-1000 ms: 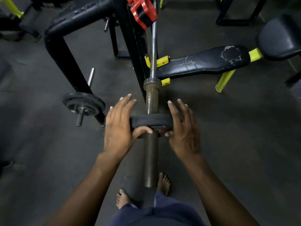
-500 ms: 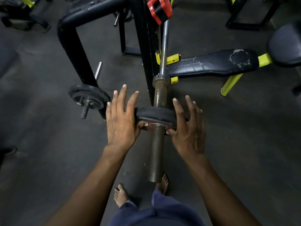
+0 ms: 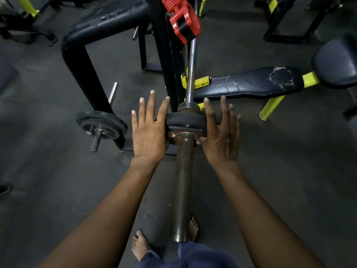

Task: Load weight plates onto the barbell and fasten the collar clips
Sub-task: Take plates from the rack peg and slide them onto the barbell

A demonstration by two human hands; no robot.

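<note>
Plate slid inward along bar, now almost against its inner stop. Left hand and right hand flat, fingers spread, pressing plate's sides. Red clip not yet fitted.

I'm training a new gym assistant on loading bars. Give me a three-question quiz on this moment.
1. True or false: the weight plate sits on the barbell sleeve, close to its inner shoulder.
2. Where is the red collar clip? A) clamped on the sleeve behind the plate B) up by the rack upright, not on the sleeve C) in the right hand
3. Fill in: the left hand presses the plate with fingers ____.

Key: 1 true; 2 B; 3 spread open
</note>
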